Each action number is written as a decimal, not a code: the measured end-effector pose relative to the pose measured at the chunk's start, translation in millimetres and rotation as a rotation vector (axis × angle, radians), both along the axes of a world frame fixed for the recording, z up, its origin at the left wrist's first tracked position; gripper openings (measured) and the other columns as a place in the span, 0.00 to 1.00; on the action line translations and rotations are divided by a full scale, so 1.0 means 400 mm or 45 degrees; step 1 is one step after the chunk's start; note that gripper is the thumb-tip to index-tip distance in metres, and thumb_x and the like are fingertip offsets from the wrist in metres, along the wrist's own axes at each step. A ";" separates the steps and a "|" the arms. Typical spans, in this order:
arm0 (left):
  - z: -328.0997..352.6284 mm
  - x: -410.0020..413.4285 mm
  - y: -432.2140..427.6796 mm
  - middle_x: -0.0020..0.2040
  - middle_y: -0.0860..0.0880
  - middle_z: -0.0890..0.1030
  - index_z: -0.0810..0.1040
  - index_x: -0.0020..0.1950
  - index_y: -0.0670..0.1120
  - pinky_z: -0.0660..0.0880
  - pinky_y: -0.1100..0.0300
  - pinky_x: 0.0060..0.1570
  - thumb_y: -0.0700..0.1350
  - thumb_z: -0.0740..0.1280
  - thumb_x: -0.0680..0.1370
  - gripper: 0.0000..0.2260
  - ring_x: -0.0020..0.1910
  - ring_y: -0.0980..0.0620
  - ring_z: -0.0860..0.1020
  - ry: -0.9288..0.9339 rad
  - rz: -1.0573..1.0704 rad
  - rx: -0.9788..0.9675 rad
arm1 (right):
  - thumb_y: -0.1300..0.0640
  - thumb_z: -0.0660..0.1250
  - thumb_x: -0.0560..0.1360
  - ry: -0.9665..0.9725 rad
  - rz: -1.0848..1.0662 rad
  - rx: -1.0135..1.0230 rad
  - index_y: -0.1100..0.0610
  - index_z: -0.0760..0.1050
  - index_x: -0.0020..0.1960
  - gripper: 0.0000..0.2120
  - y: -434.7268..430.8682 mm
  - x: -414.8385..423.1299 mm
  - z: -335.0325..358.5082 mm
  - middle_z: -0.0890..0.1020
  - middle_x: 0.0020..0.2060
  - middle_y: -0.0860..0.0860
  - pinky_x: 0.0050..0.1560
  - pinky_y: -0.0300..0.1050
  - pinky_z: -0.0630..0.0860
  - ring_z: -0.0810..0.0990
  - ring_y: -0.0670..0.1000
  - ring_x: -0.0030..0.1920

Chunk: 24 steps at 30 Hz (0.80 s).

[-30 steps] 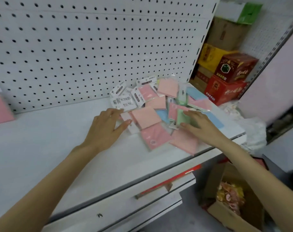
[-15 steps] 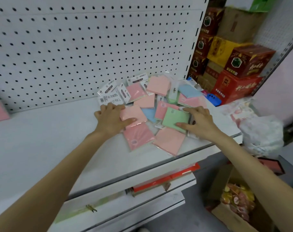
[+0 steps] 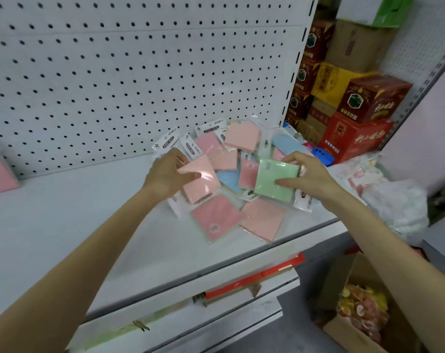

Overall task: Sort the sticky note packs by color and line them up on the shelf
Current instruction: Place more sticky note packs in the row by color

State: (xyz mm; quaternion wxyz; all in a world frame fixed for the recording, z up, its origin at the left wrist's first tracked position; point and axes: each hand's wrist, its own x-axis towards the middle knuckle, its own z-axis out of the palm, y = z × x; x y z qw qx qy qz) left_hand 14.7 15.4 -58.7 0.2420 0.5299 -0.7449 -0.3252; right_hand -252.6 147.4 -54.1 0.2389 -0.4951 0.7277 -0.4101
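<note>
Left hand [image 3: 165,174] holds pink pack [image 3: 199,180]; right hand [image 3: 309,174] green pack [image 3: 276,179].

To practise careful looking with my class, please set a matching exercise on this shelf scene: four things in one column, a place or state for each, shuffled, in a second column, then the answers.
1. left hand
2. right hand
3. blue pack
4. lone pink pack

a. grips the green pack
b. lies at the far left of the shelf
c. grips a pink pack
d. lies between the two held packs

Pairs: 1-c, 2-a, 3-d, 4-b
</note>
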 end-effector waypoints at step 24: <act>0.006 1.085 0.126 0.49 0.48 0.83 0.77 0.57 0.45 0.78 0.59 0.39 0.47 0.60 0.81 0.10 0.45 0.51 0.81 0.984 0.732 0.307 | 0.60 0.79 0.62 -0.233 1.110 0.289 0.51 0.78 0.56 0.24 -0.444 1.248 0.124 0.79 0.41 0.53 0.39 0.41 0.78 0.79 0.50 0.39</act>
